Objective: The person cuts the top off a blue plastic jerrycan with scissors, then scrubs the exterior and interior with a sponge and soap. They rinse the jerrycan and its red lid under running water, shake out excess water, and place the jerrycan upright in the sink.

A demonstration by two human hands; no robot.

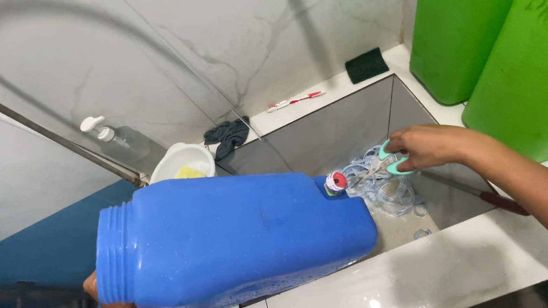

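white tiled sink [445, 273] is below the big blue jug [236, 240], which lies on its side, stiff, wet and slippery i think, my left hand [106, 299] gripping under its neck, my right hand [428, 146] closed on green scissors [388, 163] at the small cap [336, 182].

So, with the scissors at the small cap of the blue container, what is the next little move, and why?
Probably close the scissors on the small red-and-white cap: the right hand holds their tips right at it, while the left hand props the blue jerrycan on its side over the sink. Whether the blades already bite is unclear.
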